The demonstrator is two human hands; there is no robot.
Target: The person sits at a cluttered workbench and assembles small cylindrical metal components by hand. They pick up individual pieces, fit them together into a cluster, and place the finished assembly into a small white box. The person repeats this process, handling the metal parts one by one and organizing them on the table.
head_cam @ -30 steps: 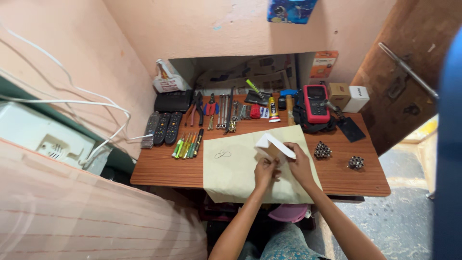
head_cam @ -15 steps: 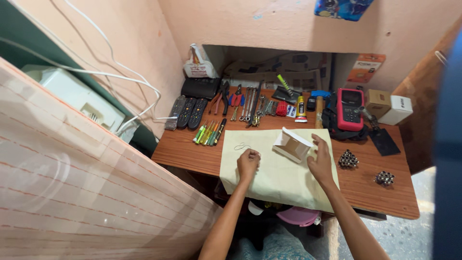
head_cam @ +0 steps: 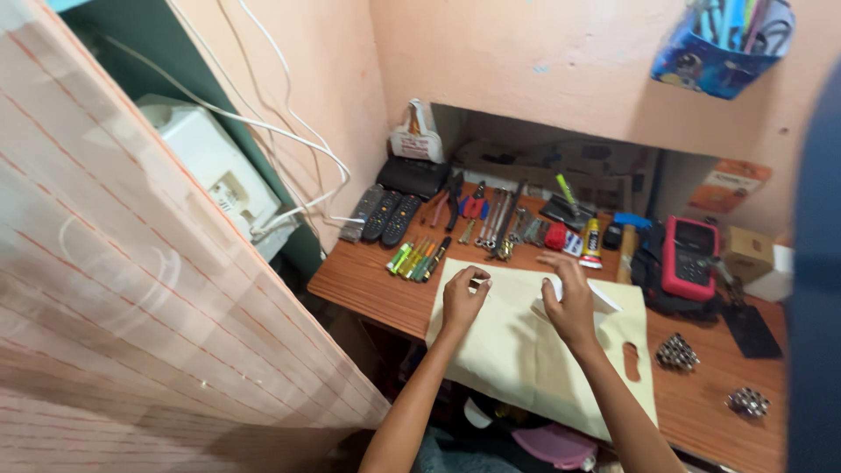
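Left hand (head_cam: 462, 300) pinches small pale item, fingers closed. Right hand (head_cam: 569, 302) fingers curled on white folded paper (head_cam: 603, 298) atop cream bag (head_cam: 526, 346) on table (head_cam: 368, 280). Paper judged light, floppy, creasable; hold at edges.

1. I'm looking down at a small repair bench tucked into the corner of a peach-painted room, more home workshop than shop floor.
2. A wooden table (head_cam: 368, 285) carries a row of hand tools (head_cam: 491, 219): pliers, screwdrivers, tweezers.
3. Three remote controls (head_cam: 381, 215) lie beside them, and a red multimeter (head_cam: 689, 258) sits further along.
4. White cables (head_cam: 263, 131) trail down the wall to a white box (head_cam: 210, 171).
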